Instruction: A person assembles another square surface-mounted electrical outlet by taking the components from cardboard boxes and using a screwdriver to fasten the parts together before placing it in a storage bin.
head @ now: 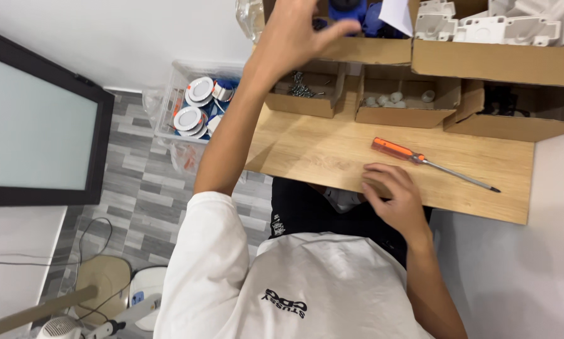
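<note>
The left hand (294, 34) is raised to the back of the counter (332, 154), over a cardboard box (357, 49) holding blue parts; its grip is loose, fingers spread and thumb out, holding nothing that shows. The right hand (392, 198) rests flat at the counter's near edge, fingers curled lightly on the wood, its grip closed on nothing. Just beyond its fingertips lies an orange-handled screwdriver (420, 160), slanting with its tip toward the right edge, apart from the hand.

Behind it 3 low open boxes stand in a row: 1 with screws (302, 89), 1 with small white pieces (395, 99), 1 with dark parts (505, 103). A larger box of white plastic parts (501, 25) sits above them. The wood between screwdriver and boxes lies bare. Off the left edge, a clear bin (169, 107) of round white lamps stands on the floor.
</note>
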